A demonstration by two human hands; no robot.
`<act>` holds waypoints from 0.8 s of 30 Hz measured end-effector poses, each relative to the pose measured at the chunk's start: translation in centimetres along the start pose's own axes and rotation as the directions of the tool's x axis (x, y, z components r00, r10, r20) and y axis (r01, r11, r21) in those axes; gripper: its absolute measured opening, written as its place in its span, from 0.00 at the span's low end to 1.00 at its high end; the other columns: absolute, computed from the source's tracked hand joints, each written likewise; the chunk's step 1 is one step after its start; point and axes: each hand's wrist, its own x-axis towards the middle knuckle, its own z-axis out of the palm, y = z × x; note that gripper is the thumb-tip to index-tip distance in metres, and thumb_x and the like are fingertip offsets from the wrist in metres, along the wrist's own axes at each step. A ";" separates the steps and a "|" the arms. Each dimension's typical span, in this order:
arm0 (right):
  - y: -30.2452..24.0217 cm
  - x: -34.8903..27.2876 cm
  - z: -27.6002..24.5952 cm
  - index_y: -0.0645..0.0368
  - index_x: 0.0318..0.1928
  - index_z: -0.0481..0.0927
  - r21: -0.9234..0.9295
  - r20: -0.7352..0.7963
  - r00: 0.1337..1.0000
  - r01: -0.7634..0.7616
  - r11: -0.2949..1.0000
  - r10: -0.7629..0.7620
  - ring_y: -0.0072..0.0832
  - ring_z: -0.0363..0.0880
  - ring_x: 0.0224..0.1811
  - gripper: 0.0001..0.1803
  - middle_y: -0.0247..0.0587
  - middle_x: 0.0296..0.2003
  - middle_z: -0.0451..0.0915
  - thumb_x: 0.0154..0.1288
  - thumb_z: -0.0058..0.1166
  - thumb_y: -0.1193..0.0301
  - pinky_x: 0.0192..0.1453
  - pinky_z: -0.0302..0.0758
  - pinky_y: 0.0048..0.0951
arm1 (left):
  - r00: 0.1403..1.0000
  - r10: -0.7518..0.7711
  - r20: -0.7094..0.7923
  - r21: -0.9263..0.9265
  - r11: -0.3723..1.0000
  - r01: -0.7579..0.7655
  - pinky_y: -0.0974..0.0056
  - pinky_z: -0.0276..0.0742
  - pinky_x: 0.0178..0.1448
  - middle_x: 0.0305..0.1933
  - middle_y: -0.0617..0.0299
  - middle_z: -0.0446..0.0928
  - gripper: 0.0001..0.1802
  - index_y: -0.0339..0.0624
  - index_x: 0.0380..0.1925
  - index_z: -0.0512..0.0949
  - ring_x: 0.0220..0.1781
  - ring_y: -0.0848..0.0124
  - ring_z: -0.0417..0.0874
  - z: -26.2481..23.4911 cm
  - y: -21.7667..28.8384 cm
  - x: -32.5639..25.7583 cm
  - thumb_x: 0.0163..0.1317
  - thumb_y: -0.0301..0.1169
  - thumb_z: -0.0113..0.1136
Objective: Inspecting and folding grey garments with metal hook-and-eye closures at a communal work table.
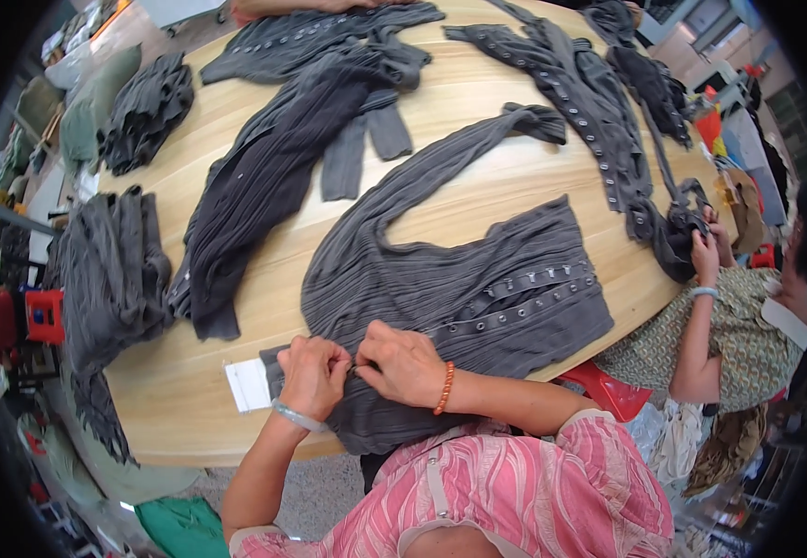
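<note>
With left hand (pixel 314 374) and right hand (pixel 402 363) pinched closed, I gripped a ribbed charcoal long-sleeved top (pixel 422 274) on a wooden table (pixel 190 400).

Top (pixel 403 270): dark grey, ribbed, spread along the table's (pixel 185 409) near edge, bunched at the left. Two rows of metal fasteners (pixel 503 320) (type too small to tell), gap between. One sleeve (pixel 422 174) curves toward the table's middle, cuff bent.
</note>
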 end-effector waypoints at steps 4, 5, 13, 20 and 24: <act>0.3 -0.3 -0.5 0.56 0.30 0.81 0.014 -0.016 0.998 0.053 0.998 -0.053 0.38 0.81 0.33 0.07 0.37 0.35 0.74 0.57 0.65 0.69 0.36 0.78 0.38 | 1.000 -0.013 0.012 -0.011 1.000 0.013 0.59 0.61 0.51 0.28 0.63 0.78 0.02 0.45 0.26 0.82 0.41 0.62 0.74 -0.2 0.4 -0.1 0.55 0.29 0.66; 0.4 -0.4 -0.7 0.56 0.31 0.81 0.014 -0.022 0.997 0.071 0.997 -0.071 0.38 0.81 0.33 0.07 0.37 0.35 0.74 0.56 0.65 0.69 0.35 0.78 0.38 | 1.000 -0.015 0.018 -0.006 1.000 0.016 0.59 0.61 0.51 0.28 0.63 0.77 0.02 0.45 0.27 0.82 0.40 0.62 0.73 -0.2 0.6 0.0 0.55 0.29 0.66; 0.3 -0.3 -0.9 0.57 0.31 0.80 0.028 0.021 0.992 0.123 0.992 -0.124 0.38 0.80 0.34 0.06 0.38 0.36 0.73 0.57 0.64 0.70 0.37 0.77 0.39 | 0.998 -0.058 0.027 -0.060 0.996 0.060 0.55 0.60 0.52 0.32 0.60 0.80 0.01 0.45 0.25 0.83 0.45 0.59 0.74 -0.5 0.5 -0.3 0.55 0.26 0.64; 0.4 0.2 -1.2 0.56 0.31 0.80 0.009 -0.042 0.993 0.111 0.994 -0.111 0.37 0.81 0.33 0.07 0.37 0.33 0.76 0.55 0.67 0.70 0.34 0.77 0.36 | 1.000 -0.001 0.003 -0.041 0.999 0.001 0.56 0.60 0.51 0.31 0.61 0.79 0.01 0.45 0.25 0.82 0.43 0.60 0.74 -0.2 0.8 0.5 0.54 0.27 0.65; 0.4 -0.4 -0.5 0.54 0.30 0.79 -0.026 -0.084 0.993 0.084 0.996 -0.086 0.39 0.80 0.32 0.08 0.39 0.33 0.75 0.57 0.64 0.65 0.33 0.77 0.37 | 0.999 0.025 0.022 0.019 0.999 -0.026 0.55 0.65 0.51 0.32 0.60 0.81 0.04 0.46 0.24 0.82 0.43 0.58 0.77 0.3 0.0 0.5 0.56 0.30 0.64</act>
